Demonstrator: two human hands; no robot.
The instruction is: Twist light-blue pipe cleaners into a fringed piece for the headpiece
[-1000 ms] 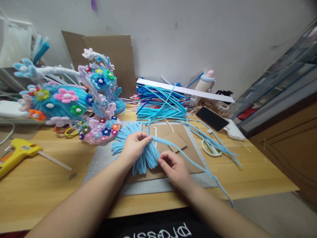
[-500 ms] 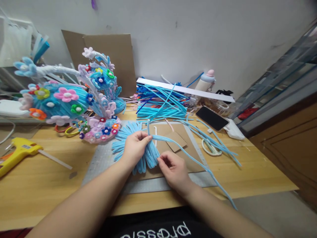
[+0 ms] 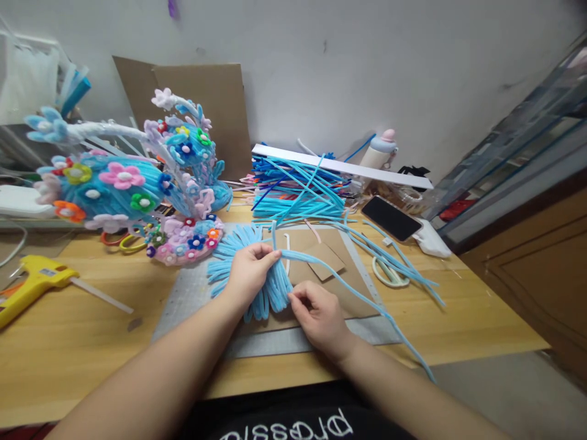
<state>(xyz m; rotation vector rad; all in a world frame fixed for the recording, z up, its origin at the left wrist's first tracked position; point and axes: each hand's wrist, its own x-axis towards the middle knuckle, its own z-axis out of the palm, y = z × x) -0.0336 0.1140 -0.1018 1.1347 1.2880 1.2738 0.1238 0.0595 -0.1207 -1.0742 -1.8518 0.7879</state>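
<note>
A fan of looped light blue pipe cleaners (image 3: 233, 247) spreads over a brown cardboard sheet (image 3: 358, 299) at the middle of the table. My left hand (image 3: 252, 269) is closed on the loops near their centre, thumb on top. My right hand (image 3: 316, 315) pinches the outer end of a loop at the fan's lower right. From beside my left thumb a long light blue strand (image 3: 353, 293) runs right and down past the table's front edge. A short strand end (image 3: 274, 234) stands up behind the thumb.
Flower-covered blue lantern shapes (image 3: 123, 186) stand at the left, above a yellow glue gun (image 3: 39, 281). Behind lies a pile of blue pipe cleaners (image 3: 298, 189). A phone (image 3: 392, 218), a bottle (image 3: 380, 151) and loose strands (image 3: 398, 260) are at the right. A grey mat (image 3: 174, 311) lies under the cardboard.
My right hand and the loop end it pinches have shifted very slightly left. My left hand keeps its grip in nearly the same place.
</note>
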